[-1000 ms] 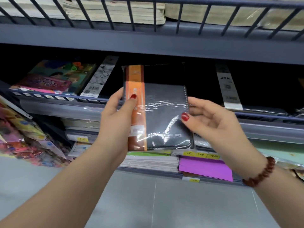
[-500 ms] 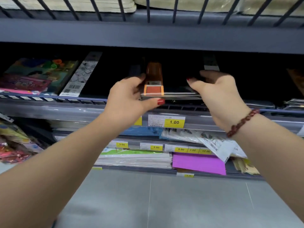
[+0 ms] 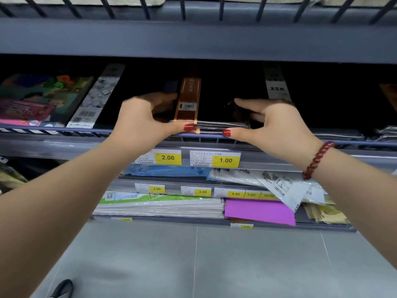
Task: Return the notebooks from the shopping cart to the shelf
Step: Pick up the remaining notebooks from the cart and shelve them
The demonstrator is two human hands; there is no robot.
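A black notebook with an orange band (image 3: 189, 97), wrapped in clear film, lies flat on top of a stack of similar notebooks on the middle shelf (image 3: 64, 131). My left hand (image 3: 139, 119) grips its near left corner, thumb on the front edge and fingers along the left side. My right hand (image 3: 277, 125) holds the near right side, thumb on the front edge and forefinger stretched over the top. The shopping cart is out of view.
The upper shelf (image 3: 193, 37) hangs low over the notebooks. A colourful book (image 3: 36, 97) lies to the left and a strip marked 25K (image 3: 277, 87) to the right. Yellow price tags (image 3: 225, 160) line the rail. Lower shelves hold paper packs and a purple sheet (image 3: 257, 211).
The notebook went from upright in front of me to flat on the stack on the shelf. Both hands moved forward with it and now sit at its front edge.
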